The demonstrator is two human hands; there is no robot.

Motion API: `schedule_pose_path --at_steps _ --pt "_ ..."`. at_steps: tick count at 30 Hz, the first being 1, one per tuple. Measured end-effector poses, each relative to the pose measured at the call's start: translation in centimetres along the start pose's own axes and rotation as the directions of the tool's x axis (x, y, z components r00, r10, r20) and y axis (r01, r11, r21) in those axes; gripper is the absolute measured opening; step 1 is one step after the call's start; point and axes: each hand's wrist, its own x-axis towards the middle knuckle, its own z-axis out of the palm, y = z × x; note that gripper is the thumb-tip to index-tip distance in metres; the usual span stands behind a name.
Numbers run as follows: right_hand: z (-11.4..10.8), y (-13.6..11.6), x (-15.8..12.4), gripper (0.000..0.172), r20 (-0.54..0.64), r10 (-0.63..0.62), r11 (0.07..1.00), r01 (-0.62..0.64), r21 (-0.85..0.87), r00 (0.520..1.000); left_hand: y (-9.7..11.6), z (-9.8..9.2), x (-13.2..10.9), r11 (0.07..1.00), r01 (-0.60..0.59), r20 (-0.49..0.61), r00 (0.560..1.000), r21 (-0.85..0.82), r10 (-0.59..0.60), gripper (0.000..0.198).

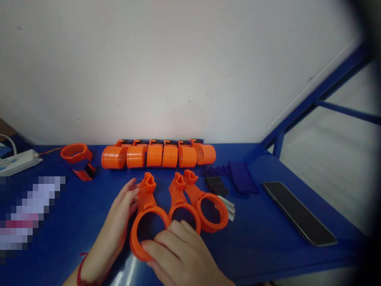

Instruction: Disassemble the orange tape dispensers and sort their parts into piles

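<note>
My spread left hand (123,206) touches the stem of an orange plastic ring-ended bracket (147,198), my right hand (175,254) curves over its ring — grip unclear — and a slip could knock the neighbouring orange bracket (178,194).

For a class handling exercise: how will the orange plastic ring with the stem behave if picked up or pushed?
The orange plastic ring looks stiff, holding its round shape under the right hand. Its thin wall suggests lightness for its size. Lying flat, it should slide, not roll.
</note>
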Motion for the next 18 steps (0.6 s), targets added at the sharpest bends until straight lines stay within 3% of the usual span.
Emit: schedule_pose_path --at_steps 6,11,18 --pt "-0.08 0.16 0.02 0.018 0.03 0.053 0.999 -0.053 -0.003 0.998 -0.13 0.21 -0.48 0.976 -0.107 0.105 0.991 0.188 0.088 0.046" --pt "0.28 0.45 -0.23 0.017 0.066 0.134 0.99 -0.131 -0.056 0.989 -0.6 0.01 -0.53 0.961 -0.144 0.196 0.976 0.234 0.099 0.049" --pt "0.35 0.81 -0.37 0.016 0.091 0.166 0.986 -0.162 -0.048 0.982 -0.31 0.64 -0.92 0.95 -0.14 0.236 0.969 0.279 0.073 0.064"
